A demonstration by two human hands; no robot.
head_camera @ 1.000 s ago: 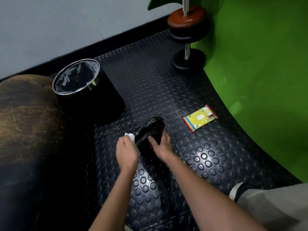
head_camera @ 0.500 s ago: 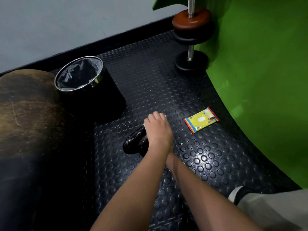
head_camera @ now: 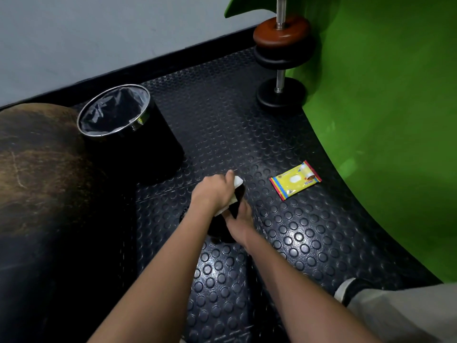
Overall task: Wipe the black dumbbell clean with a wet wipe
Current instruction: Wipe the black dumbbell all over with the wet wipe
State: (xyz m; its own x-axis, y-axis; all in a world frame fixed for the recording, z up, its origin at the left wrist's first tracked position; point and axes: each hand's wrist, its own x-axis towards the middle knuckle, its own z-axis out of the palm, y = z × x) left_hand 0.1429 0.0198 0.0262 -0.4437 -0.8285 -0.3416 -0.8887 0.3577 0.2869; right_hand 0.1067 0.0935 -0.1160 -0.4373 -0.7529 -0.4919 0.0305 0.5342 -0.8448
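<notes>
Dumbbell between both hands

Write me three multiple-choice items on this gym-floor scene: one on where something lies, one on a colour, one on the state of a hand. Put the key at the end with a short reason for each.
1. Where does the wet wipe pack lie?
A. On the studded mat, on the right of the hands
B. Inside the bin
C. On top of the weight plates

2. What colour is the top plate on the upright bar?
A. Green
B. Reddish brown
C. White

3. What is the left hand doing?
A. Resting flat on the mat
B. Reaching into the bin
C. Gripping a white wipe against the black dumbbell

Key: 1 A, the yellow pack sits on the black mat near the green wall. 2 B, it is reddish brown above black plates. 3 C, the fingers curl round the wipe on the dumbbell.
</notes>
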